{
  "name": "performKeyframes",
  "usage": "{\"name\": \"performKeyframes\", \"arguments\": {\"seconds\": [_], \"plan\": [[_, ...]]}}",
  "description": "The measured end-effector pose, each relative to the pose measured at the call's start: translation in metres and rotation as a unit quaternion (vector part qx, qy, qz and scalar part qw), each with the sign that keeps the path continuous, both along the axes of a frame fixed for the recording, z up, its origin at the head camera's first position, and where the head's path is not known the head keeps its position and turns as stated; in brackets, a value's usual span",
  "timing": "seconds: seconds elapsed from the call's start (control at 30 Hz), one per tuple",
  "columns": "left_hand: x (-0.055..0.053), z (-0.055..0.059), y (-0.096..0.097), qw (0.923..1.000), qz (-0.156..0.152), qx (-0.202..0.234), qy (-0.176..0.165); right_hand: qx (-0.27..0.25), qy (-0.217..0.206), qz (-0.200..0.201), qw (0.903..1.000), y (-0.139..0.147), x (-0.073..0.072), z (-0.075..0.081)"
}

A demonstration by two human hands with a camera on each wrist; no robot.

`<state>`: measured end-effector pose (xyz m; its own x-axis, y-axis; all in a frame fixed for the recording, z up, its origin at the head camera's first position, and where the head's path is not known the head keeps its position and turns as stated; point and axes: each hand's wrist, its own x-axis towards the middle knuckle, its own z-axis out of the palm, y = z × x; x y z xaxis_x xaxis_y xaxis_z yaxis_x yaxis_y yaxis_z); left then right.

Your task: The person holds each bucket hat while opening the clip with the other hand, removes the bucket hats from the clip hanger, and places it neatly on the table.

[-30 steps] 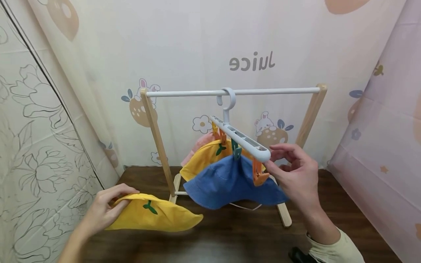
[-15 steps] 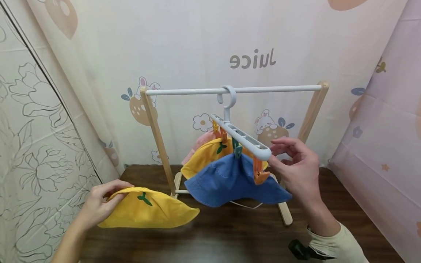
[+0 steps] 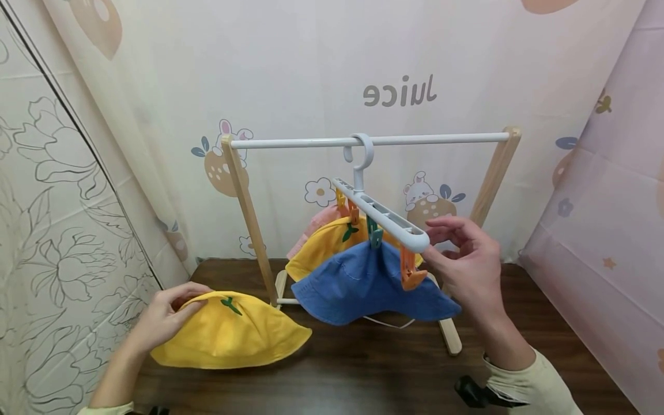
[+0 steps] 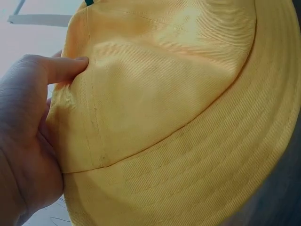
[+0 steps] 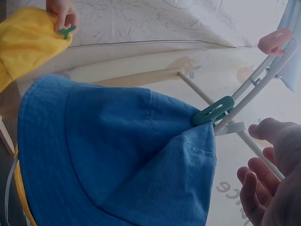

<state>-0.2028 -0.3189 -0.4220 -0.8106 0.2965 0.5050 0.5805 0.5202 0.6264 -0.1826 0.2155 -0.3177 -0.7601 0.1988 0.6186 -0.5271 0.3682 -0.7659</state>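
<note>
Curtain: pale, printed with bunnies, flowers and a mirrored word, the curtain (image 3: 290, 69) stands behind everything.
Table: the dark wooden table (image 3: 342, 383) spans the bottom of the head view.
Rack: the rack (image 3: 301, 142) stands on it, a white rod joining two light wooden sides.
Hats: the blue hat (image 3: 358, 288) hangs nearest on the hanger; the hung yellow hat (image 3: 316, 251) is behind it, and a pink cloth (image 3: 313, 227), mostly hidden, behind that. The loose yellow hat (image 3: 228, 337) is at the left, over the table, well apart from the hanger, its brim downward.
Hanger: grey-white, hooked over the rod, the hanger (image 3: 386, 216) has one end toward the person.
Hands: the left hand (image 3: 166, 314) grasps the loose yellow hat by its crown, thumb on the outside. The right hand (image 3: 467, 253) is released, fingers loosely bent, beside the hanger's near end; contact cannot be told.
Clips: the teal clip (image 3: 374, 233) pinches the blue hat's top; the orange clip (image 3: 412, 276) hangs at the near end.
Sprout: the green sprout (image 3: 230, 305) sits high on the loose yellow hat's crown.
</note>
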Motion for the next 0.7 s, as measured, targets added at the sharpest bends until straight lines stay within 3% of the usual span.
{"name": "performKeyframes", "arguments": {"seconds": [0.43, 0.7], "plan": [[-0.02, -0.023, -0.012, 0.9949, 0.012, -0.023, -0.097, -0.006, 0.003, 0.004, 1.0, 0.0, 0.0, 0.001], [-0.03, -0.033, -0.017, 0.9895, 0.023, -0.035, -0.138, -0.005, -0.001, 0.003, 1.0, 0.001, 0.0, 0.0]]}}
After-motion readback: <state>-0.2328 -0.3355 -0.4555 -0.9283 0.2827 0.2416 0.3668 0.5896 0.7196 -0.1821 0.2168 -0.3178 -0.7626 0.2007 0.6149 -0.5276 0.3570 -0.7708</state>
